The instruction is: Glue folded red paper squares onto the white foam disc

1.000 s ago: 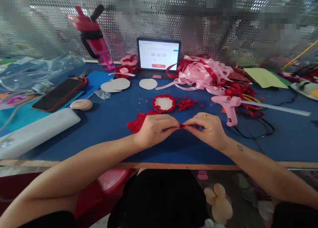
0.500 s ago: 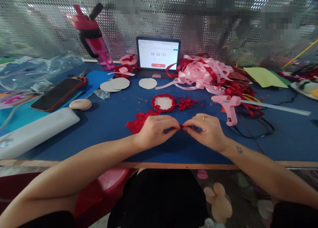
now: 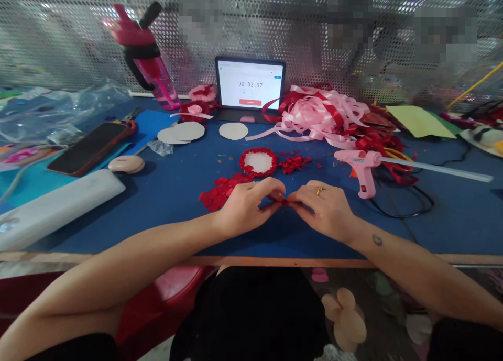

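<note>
A small red ribbon piece is pinched between my two hands just above the blue table. My left hand grips its left end, thumb and fingertips closed. From the other side, my right hand, with a gold ring, pinches the same piece. Beside my left hand lies a pile of red ribbon squares, partly hidden by it. Beyond my hands sits a white disc edged with red folded ribbon. A heap of small folded red pieces is at that disc's right.
A pink glue gun with a long glue stick lies right, its black cord trailing. Tangled pink ribbon, plain white discs and a tablet showing a timer stand behind. Left are a phone, a white case and a bottle.
My left fingers have lifted and curled differently over the red ribbon piece, and my right fingers have shifted slightly. Both hands stay in about the same place.
</note>
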Available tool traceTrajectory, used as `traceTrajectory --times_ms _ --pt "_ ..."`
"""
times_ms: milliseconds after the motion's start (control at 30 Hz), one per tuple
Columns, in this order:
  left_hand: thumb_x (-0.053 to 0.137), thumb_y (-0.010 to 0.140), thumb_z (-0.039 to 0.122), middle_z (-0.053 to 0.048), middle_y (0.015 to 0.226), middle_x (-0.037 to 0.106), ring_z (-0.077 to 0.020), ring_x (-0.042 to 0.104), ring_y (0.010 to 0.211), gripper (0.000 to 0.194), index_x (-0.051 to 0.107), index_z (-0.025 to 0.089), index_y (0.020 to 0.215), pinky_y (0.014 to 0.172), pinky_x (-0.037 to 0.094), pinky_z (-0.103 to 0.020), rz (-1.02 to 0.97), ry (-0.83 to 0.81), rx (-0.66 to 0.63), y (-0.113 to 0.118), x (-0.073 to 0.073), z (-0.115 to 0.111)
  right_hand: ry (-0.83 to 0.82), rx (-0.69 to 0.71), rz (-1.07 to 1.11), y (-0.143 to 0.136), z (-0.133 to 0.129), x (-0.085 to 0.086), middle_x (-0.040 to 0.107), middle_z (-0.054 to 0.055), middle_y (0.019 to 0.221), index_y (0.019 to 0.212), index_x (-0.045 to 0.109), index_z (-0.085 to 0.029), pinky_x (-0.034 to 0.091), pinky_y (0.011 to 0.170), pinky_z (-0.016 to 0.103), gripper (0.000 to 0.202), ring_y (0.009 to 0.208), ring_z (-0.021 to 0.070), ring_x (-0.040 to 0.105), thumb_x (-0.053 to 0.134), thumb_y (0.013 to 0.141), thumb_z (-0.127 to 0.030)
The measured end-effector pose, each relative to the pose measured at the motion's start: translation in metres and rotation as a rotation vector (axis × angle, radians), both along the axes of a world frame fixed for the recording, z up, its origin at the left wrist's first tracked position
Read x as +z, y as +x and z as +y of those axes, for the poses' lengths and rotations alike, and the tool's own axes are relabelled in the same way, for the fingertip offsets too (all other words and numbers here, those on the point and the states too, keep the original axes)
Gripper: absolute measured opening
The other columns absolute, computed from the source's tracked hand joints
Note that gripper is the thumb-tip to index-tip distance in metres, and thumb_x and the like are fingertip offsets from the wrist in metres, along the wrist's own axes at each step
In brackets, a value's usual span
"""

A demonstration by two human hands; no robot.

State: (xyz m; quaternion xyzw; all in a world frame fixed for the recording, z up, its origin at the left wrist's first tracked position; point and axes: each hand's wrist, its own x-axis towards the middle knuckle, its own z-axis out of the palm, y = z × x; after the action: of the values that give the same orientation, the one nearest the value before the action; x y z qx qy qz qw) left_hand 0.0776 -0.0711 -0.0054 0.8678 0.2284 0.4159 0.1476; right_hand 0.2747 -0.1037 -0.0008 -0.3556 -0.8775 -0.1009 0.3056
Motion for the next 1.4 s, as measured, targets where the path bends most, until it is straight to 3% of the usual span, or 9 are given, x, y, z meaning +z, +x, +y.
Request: traceTrajectory --times_ms 433,567,867,1200,1400 --pt "0.055 0.069 0.003 0.005 0.074 0.066 -0.0072 0.064 0.066 0.023 0.05 0.018 0.086 0.06 0.047 -0.015 0.101 -0.062 0.007 0.003 -0.002 0.002 0.051 -0.037 -0.192 -0.01 -0.001 -0.003 0.059 0.003 0.068 0.078 0.06 -0.015 0.04 0.057 0.026 0.019 0.067 0.0153 0.049 0.042 0.083 -0.01" --pt "0.054 0.065 0.002 0.006 0.07 0.064 -0.0075 0.063 0.063 0.029 0.049 0.018 0.089 0.054 0.044 -0.014 0.132 -0.103 0.043 0.004 -0.002 0.001 0.078 -0.017 -0.203 -0.014 0.0 -0.009 0.061 0.006 0.074 0.083 0.06 -0.013 0.041 0.06 0.028 0.018 0.068 0.0168 0.049 0.042 0.082 -0.011" --pt "0.052 0.066 0.002 0.006 0.07 0.065 -0.0092 0.064 0.065 0.032 0.05 0.018 0.093 0.056 0.046 -0.015 0.136 -0.119 0.08 0.004 -0.002 0.001 0.14 -0.054 -0.187 -0.02 0.003 -0.014 0.062 0.007 0.075 0.089 0.059 -0.012 0.041 0.059 0.028 0.02 0.069 0.0178 0.051 0.04 0.083 -0.012" --pt "0.05 0.072 0.001 0.002 0.081 0.066 -0.0104 0.064 0.075 0.034 0.049 0.017 0.102 0.067 0.049 -0.018 0.187 -0.064 -0.011 0.0 -0.002 0.01 -0.068 -0.063 -0.085 -0.013 0.009 -0.012 0.06 0.004 0.075 0.084 0.053 -0.017 0.041 0.061 0.027 0.011 0.074 0.0168 0.052 0.041 0.085 -0.017" --pt "0.054 0.065 -0.001 0.003 0.076 0.066 -0.0085 0.063 0.066 0.039 0.05 0.017 0.1 0.055 0.045 -0.014 0.152 -0.106 0.017 0.001 0.0 0.006 -0.03 -0.053 -0.081 -0.016 0.007 -0.014 0.058 0.004 0.073 0.082 0.052 -0.016 0.04 0.06 0.027 0.01 0.071 0.0168 0.052 0.042 0.083 -0.015"
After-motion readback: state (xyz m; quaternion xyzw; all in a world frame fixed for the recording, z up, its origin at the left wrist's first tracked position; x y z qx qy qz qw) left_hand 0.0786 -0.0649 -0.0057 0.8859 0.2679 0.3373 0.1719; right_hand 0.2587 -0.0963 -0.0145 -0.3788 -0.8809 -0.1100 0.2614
